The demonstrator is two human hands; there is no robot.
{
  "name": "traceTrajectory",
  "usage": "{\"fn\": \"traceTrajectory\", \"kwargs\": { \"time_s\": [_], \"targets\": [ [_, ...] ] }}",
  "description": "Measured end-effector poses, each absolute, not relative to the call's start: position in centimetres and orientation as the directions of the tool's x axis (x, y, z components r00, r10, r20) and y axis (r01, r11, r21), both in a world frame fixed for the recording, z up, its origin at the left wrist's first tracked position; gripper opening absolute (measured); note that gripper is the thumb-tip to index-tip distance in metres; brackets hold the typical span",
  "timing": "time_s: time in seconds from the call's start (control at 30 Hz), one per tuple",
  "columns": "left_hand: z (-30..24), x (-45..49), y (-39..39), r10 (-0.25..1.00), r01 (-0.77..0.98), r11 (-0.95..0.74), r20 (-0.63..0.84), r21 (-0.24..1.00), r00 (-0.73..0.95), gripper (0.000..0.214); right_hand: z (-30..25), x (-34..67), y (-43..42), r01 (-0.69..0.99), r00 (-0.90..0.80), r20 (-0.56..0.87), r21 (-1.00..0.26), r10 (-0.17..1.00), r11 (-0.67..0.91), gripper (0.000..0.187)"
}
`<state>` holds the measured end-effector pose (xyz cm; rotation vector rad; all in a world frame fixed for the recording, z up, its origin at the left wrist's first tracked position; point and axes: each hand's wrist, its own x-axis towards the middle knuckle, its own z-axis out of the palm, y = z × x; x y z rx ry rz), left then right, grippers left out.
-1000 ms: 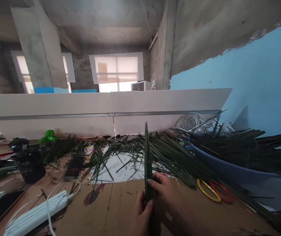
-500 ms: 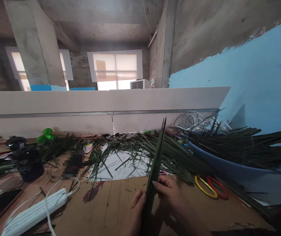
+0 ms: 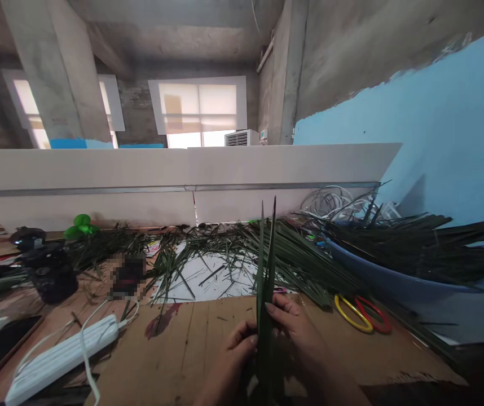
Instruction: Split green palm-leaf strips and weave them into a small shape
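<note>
Palm leaf (image 3: 266,265), scissors (image 3: 351,319) and power strip (image 3: 62,359) nearby

The left hand (image 3: 231,355) and right hand (image 3: 297,332) pinch an upright palm frond (image 3: 266,270) at six o'clock. Yellow-and-red scissors (image 3: 363,314) lie at four o'clock, a blue basin (image 3: 394,290) at three.

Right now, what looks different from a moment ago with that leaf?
The palm leaf has swung upright from leaning right, and its tip shows two points. The left hand and right hand still hold it, closer together. The leaf pile and blue tub stayed put.
</note>
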<state>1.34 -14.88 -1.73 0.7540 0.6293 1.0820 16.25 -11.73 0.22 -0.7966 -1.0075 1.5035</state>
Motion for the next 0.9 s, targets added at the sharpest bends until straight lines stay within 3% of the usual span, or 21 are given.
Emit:
{"fn": "traceTrajectory", "kwargs": {
  "time_s": [0.33, 0.57, 0.67, 0.9],
  "targets": [
    [-1.7, 1.5, -14.8, 0.937, -0.518, 0.222, -0.034, 0.826, 0.347, 0.027, -0.7, 16.5, -11.1, -0.4, -0.109, 0.073, -0.916, 0.991, 0.023, 0.031],
    [-1.7, 2.2, -15.2, 0.976, -0.379, 0.007, 0.077, 0.925, 0.206, 0.028, 0.1, 16.5, -12.0, -0.358, -0.106, 0.055, -0.934, 0.993, 0.013, 0.037],
    [-1.6, 2.3, -15.2, 0.981, -0.381, 0.018, 0.057, 0.924, 0.185, 0.031, -0.3, 16.7, -11.9, -0.3, -0.095, 0.09, -0.952, 0.991, 0.058, 0.039],
    [-1.7, 1.9, -15.2, 0.977, -0.485, 0.099, 0.008, 0.869, 0.214, 0.024, -0.4, 16.6, -12.3, -0.392, -0.116, -0.021, -0.917, 0.993, -0.065, 0.036]
  ]
}}
